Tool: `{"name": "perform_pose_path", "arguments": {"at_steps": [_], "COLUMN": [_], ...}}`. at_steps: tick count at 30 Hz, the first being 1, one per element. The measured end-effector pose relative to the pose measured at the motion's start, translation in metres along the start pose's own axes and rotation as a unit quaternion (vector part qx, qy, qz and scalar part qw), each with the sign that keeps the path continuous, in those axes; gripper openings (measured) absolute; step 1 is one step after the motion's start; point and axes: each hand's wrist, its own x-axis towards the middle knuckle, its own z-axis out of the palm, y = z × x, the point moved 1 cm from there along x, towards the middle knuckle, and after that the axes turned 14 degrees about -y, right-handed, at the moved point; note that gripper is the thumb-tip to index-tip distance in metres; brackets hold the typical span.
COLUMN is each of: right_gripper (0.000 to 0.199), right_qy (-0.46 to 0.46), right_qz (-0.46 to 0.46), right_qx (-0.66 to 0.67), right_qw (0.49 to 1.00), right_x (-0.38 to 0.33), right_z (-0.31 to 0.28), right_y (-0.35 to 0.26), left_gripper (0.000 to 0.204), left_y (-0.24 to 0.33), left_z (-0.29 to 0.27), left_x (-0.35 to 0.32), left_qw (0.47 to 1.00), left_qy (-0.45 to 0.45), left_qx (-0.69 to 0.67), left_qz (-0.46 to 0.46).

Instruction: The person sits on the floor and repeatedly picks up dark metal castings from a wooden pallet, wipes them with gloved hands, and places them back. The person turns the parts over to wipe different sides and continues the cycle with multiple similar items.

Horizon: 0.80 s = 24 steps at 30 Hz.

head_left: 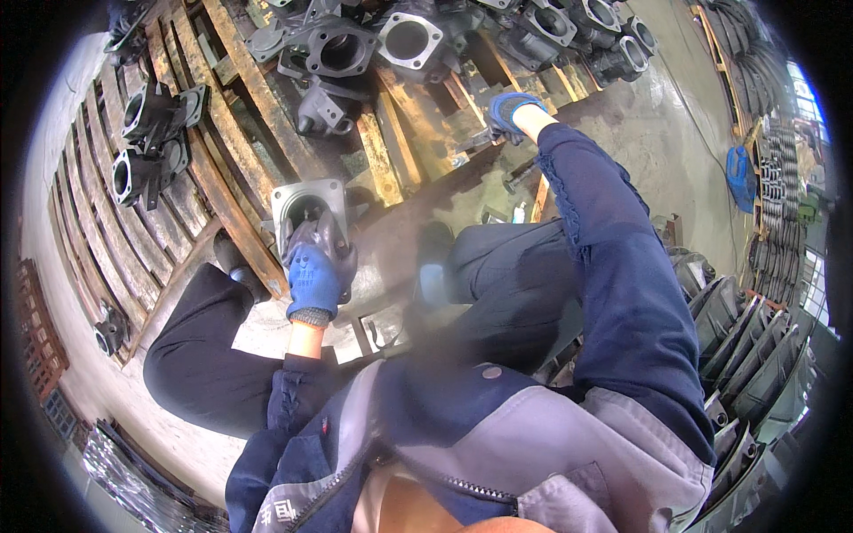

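My left hand (315,271), in a blue and grey work glove, is closed around a grey metal casting (286,197) with a square, bolt-holed flange. The casting stands between my knees, and its round bore shows partly behind my fingers. Out to the far right, my right hand (510,115), gloved alike, is closed on a slim dark tool (477,141) that points left beside the pallet edge. What kind of tool it is cannot be made out, as the glove covers most of it.
Wooden pallets (233,133) carry several dark castings (340,50) at the far side and a few more (133,114) at the left. Ribbed dark parts (742,346) are stacked close on my right. A blue container (739,178) stands farther right, near more stacked parts.
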Motion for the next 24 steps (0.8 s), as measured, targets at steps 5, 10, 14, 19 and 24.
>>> {"name": "perform_pose_path", "arguments": {"at_steps": [5, 10, 14, 19, 24], "right_gripper": [0.048, 0.025, 0.035, 0.03, 0.028], "right_qy": [0.045, 0.087, 0.15, 0.302, 0.122], "right_qz": [0.021, 0.052, 0.047, -0.009, 0.196], "right_qx": [-0.044, 0.109, 0.344, 0.638, 0.401], "right_qw": [0.998, 0.989, 0.926, 0.708, 0.886], "right_x": [0.005, -0.027, -0.072, -0.067, 0.021], "right_z": [0.001, -0.016, -0.002, 0.144, 0.334], "right_y": [-0.001, 0.03, 0.089, 0.124, 0.076], "left_gripper": [0.061, 0.065, 0.061, 0.05, 0.047], "left_y": [0.002, 0.009, 0.026, 0.019, -0.046], "left_z": [-0.004, -0.012, -0.008, 0.005, -0.033], "left_x": [-0.001, 0.004, 0.018, 0.026, 0.053], "left_qw": [0.999, 0.997, 0.994, 0.987, 0.951], "left_qy": [0.025, -0.064, -0.069, -0.089, -0.122], "left_qx": [-0.029, -0.006, 0.062, 0.086, -0.259], "left_qz": [0.027, -0.032, -0.057, -0.101, -0.116]}}
